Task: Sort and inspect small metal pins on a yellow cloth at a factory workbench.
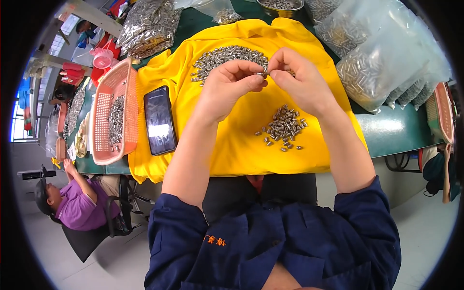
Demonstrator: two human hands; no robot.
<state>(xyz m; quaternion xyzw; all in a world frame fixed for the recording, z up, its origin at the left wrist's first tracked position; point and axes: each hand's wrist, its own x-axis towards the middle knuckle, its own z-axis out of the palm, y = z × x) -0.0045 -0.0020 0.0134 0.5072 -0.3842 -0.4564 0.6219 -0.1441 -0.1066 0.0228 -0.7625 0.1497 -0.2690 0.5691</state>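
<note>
Table (396,129), green, bears a yellow cloth (227,154). Filled clear bags (362,79) sit at right, a loaded pink basket (131,108) at left. A large pile (208,60) lies on the cloth's far half, partly behind the hands. Left hand (227,89) and right hand (304,82) nearly meet, fingertips drawn narrow. A phone (160,121) lies left, a small pile (284,126) nearer the front. One metal part (260,74) is between the left fingertips; whether the right grips it too, I cannot tell.

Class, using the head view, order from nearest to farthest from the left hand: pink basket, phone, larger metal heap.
1. Larger metal heap: just beyond the left hand.
2. Phone: to its left.
3. Pink basket: farther left.
</note>
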